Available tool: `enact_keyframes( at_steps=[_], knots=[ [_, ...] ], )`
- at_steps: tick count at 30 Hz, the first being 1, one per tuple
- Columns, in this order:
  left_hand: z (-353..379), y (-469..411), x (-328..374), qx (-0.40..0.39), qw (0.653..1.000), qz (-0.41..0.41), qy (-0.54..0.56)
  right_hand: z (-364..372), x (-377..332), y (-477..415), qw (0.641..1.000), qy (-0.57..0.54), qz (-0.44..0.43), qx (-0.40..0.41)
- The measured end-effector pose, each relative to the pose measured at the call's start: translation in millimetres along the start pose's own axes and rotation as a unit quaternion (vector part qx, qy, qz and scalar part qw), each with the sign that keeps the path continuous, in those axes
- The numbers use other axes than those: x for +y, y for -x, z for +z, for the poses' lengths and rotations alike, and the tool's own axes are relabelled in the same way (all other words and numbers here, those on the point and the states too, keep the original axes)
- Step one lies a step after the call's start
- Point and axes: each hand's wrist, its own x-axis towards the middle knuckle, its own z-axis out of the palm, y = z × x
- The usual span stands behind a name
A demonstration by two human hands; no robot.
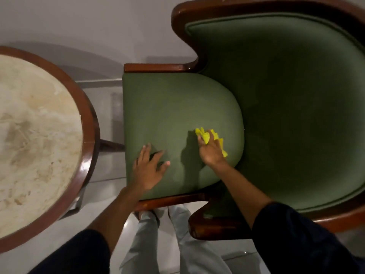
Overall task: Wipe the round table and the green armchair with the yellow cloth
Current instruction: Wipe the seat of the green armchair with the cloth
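Sleeves lowest in frame lead to both hands. Cloth [209, 136], soft, light and bunched, sits on the armchair [173, 107] seat, gripped under the right hand [210, 150]; likely best held as a wad. Left hand [147, 171] rests spread flat. Table [39, 135] stands left.

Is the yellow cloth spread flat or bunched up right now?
Bunched up. The yellow cloth is crumpled into a wad under the right hand, pressed on the green armchair's seat cushion.
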Motion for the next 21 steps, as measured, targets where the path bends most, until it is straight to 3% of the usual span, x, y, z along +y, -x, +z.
enact_keyframes(
  at_steps=[1, 3, 4, 7, 9, 10, 13, 17, 19, 21],
  knots=[
    [-12.1, 4.6, 14.0, -0.008, 0.993, -0.033, 0.114, -5.5, -12.7, 11.9, 0.997, -0.070, -0.003, -0.021],
    [-21.1, 12.7, 33.4, -0.034, 0.931, -0.087, 0.353, -12.1, -27.7, 33.5, 0.967, -0.236, 0.036, -0.087],
    [-28.4, 19.4, 42.0, -0.048, 0.901, -0.092, 0.421, -19.1, -33.3, 48.4, 0.941, -0.308, 0.056, -0.130],
    [-59.1, 39.6, 64.0, -0.106, 0.839, -0.079, 0.528, -45.1, -45.2, 93.5, 0.906, -0.377, 0.016, -0.194],
    [-77.3, 53.1, 80.0, -0.125, 0.810, -0.068, 0.569, -66.0, -50.7, 122.1, 0.906, -0.390, -0.033, -0.163],
    [-84.9, 60.3, 90.2, -0.124, 0.810, -0.067, 0.569, -76.7, -52.0, 135.3, 0.913, -0.387, -0.051, -0.120],
    [-99.5, 80.6, 118.1, -0.103, 0.856, -0.038, 0.505, -101.2, -43.4, 160.8, 0.936, -0.344, -0.067, 0.017],
    [-116.7, 99.5, 154.3, -0.130, 0.890, 0.028, 0.436, -132.1, -31.7, 183.2, 0.952, -0.280, -0.088, 0.086],
    [-121.7, 103.5, 175.4, -0.115, 0.909, 0.047, 0.398, -152.9, -26.6, 186.1, 0.953, -0.262, -0.113, 0.099],
    [-119.1, 106.5, 214.6, -0.083, 0.924, 0.065, 0.366, -188.7, -7.0, 183.5, 0.951, -0.229, -0.130, 0.163]
  ],
)
